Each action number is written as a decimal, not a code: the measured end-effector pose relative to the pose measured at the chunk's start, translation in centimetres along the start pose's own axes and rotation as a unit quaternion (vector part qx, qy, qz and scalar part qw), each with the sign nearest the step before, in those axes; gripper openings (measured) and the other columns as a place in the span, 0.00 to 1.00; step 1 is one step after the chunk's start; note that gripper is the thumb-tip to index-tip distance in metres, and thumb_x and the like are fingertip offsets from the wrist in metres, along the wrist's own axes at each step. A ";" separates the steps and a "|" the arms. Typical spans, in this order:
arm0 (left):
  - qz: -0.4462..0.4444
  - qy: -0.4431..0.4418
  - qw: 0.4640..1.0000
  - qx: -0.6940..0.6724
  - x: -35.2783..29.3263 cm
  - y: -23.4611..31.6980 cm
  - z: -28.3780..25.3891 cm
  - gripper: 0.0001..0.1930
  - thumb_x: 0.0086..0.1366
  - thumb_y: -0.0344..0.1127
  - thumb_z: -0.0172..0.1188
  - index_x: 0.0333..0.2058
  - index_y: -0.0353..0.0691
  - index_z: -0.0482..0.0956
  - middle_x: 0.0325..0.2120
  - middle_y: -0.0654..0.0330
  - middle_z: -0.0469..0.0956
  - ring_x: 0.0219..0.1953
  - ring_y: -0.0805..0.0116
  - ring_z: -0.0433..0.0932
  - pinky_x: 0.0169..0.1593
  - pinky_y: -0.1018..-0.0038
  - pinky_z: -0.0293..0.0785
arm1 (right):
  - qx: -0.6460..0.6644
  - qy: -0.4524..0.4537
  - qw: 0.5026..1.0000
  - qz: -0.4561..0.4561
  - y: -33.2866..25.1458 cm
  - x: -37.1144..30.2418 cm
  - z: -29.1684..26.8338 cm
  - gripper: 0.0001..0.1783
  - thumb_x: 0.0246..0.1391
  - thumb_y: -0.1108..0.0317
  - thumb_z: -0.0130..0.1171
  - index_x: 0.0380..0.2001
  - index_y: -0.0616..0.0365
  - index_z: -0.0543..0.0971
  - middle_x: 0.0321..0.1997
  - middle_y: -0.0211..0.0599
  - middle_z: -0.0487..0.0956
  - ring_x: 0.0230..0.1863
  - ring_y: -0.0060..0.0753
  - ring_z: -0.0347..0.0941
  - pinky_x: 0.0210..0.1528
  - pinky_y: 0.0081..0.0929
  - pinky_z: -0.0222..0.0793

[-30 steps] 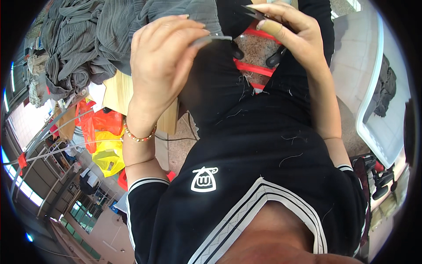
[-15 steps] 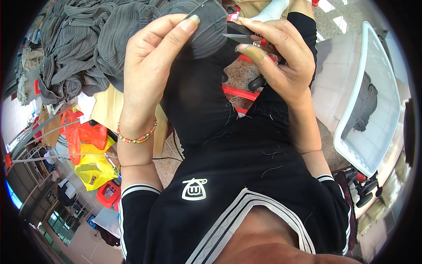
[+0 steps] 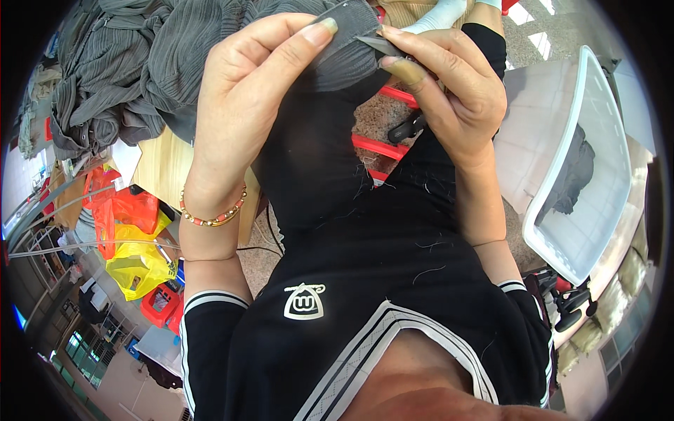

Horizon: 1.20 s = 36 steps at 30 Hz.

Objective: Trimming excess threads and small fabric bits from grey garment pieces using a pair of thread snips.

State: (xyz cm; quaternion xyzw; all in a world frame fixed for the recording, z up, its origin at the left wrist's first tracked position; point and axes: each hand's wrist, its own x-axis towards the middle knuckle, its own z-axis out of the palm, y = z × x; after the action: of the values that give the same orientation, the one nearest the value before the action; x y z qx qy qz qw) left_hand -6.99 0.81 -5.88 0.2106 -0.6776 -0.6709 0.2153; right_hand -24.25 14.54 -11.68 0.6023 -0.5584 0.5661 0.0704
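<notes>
Pinched between the thumb and fingers of my left hand (image 3: 256,84) is the edge band of a grey ribbed garment (image 3: 347,63). The band is stretched up in front of me, above my lap. My right hand (image 3: 456,88) is closed on a pair of thread snips (image 3: 379,46). Their pointed blades lie against the band's right end, near the fingertips. Most of the snips' body is hidden inside the right hand. Whether a thread is between the blades is too small to tell.
A heap of grey ribbed garments (image 3: 116,63) covers the wooden table (image 3: 165,165) at far left. Red and yellow plastic bags (image 3: 137,259) hang below it. To the right stands a white plastic bin (image 3: 597,210) with dark grey cloth (image 3: 572,175) inside. Loose threads cling to my black clothes.
The snips' blades have come up and in to the garment's band, and look closer together. My left hand has shifted slightly right and up with the band.
</notes>
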 end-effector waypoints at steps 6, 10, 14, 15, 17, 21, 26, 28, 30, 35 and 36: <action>-0.021 -0.002 1.000 0.014 0.3 -1.1 -1.9 0.12 0.74 0.31 0.58 0.49 0.29 0.83 0.41 0.63 0.85 0.45 0.79 0.80 0.55 0.81 0.71 | 0.114 -0.035 0.973 0.196 -1.4 0.5 -0.4 0.16 0.58 0.76 0.66 0.50 0.68 0.83 0.41 0.33 0.83 0.41 0.19 0.77 0.45 0.18 0.71; -0.041 -0.034 0.998 -0.017 0.6 -0.7 -2.0 0.12 0.74 0.32 0.58 0.48 0.30 0.83 0.40 0.64 0.84 0.45 0.79 0.79 0.54 0.81 0.71 | 0.318 0.050 0.878 0.354 -1.5 0.6 1.1 0.15 0.61 0.74 0.65 0.50 0.68 0.82 0.39 0.30 0.81 0.38 0.15 0.75 0.42 0.14 0.69; -0.038 -0.078 0.994 0.066 0.5 0.6 -2.7 0.12 0.74 0.33 0.58 0.48 0.31 0.83 0.40 0.66 0.84 0.44 0.80 0.79 0.53 0.83 0.71 | 0.292 -0.034 0.897 0.331 0.4 0.0 -0.2 0.06 0.61 0.74 0.66 0.40 0.64 0.84 0.30 0.23 0.79 0.27 0.09 0.66 0.29 0.10 0.54; -0.054 -0.114 0.988 0.089 0.4 0.8 -3.0 0.12 0.74 0.33 0.58 0.48 0.31 0.83 0.40 0.66 0.83 0.44 0.81 0.79 0.52 0.83 0.71 | 0.293 -0.022 0.905 0.307 0.4 0.1 0.0 0.06 0.61 0.74 0.66 0.40 0.64 0.84 0.30 0.22 0.78 0.26 0.08 0.65 0.28 0.10 0.52; -0.043 -0.102 0.989 0.098 0.0 0.5 -3.8 0.12 0.74 0.33 0.58 0.48 0.31 0.83 0.39 0.66 0.83 0.44 0.81 0.79 0.52 0.83 0.71 | 0.277 -0.023 0.911 0.304 0.5 0.3 -0.4 0.09 0.60 0.74 0.67 0.43 0.65 0.84 0.30 0.21 0.76 0.27 0.09 0.65 0.29 0.10 0.54; -0.029 -0.063 0.992 0.108 -0.3 0.6 -4.8 0.12 0.74 0.34 0.59 0.48 0.32 0.83 0.39 0.66 0.83 0.43 0.82 0.78 0.52 0.84 0.71 | 0.337 -0.008 0.856 0.391 -0.9 1.4 -0.1 0.06 0.58 0.80 0.66 0.39 0.65 0.82 0.34 0.27 0.81 0.31 0.11 0.73 0.34 0.13 0.67; -0.039 -0.042 0.997 0.051 -0.5 -0.4 -5.0 0.12 0.74 0.33 0.58 0.49 0.32 0.83 0.41 0.65 0.84 0.45 0.81 0.79 0.54 0.83 0.70 | 0.253 0.069 0.914 0.309 -2.8 2.5 2.3 0.10 0.58 0.81 0.67 0.43 0.65 0.80 0.37 0.27 0.82 0.31 0.11 0.72 0.34 0.12 0.66; -0.043 -0.015 0.999 0.014 -0.5 -0.9 -5.0 0.12 0.74 0.32 0.58 0.49 0.32 0.83 0.41 0.65 0.84 0.46 0.80 0.79 0.55 0.82 0.69 | 0.161 0.015 0.958 0.236 -1.7 0.9 1.4 0.14 0.58 0.75 0.68 0.48 0.66 0.83 0.34 0.23 0.75 0.29 0.10 0.65 0.32 0.10 0.56; -0.043 -0.020 0.997 -0.053 -0.5 -1.2 -5.0 0.12 0.74 0.31 0.58 0.50 0.31 0.82 0.43 0.63 0.84 0.47 0.78 0.80 0.56 0.81 0.69 | 0.145 -0.024 0.973 0.177 -1.9 0.6 1.2 0.21 0.52 0.74 0.72 0.51 0.63 0.83 0.33 0.25 0.74 0.32 0.14 0.66 0.34 0.13 0.60; -0.039 0.015 0.996 -0.074 -0.7 -1.7 -4.5 0.12 0.74 0.30 0.57 0.51 0.31 0.81 0.45 0.61 0.84 0.47 0.77 0.80 0.56 0.80 0.71 | 0.093 -0.043 0.992 0.078 -1.7 0.6 1.5 0.22 0.48 0.73 0.75 0.49 0.59 0.85 0.30 0.29 0.75 0.29 0.19 0.69 0.31 0.17 0.64; -0.043 0.007 0.995 -0.089 -0.8 -1.7 -4.4 0.12 0.74 0.30 0.57 0.51 0.31 0.81 0.45 0.61 0.84 0.48 0.77 0.80 0.56 0.80 0.72 | 0.103 -0.043 0.990 0.084 -1.9 0.6 1.7 0.23 0.48 0.73 0.76 0.50 0.58 0.85 0.30 0.31 0.76 0.29 0.20 0.70 0.30 0.19 0.66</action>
State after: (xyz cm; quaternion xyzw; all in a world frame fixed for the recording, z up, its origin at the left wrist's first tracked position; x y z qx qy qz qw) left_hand -3.84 -2.35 -7.60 0.2241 -0.6042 -0.7356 0.2089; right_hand -21.97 13.67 -10.72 0.5814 -0.5483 0.5977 -0.0636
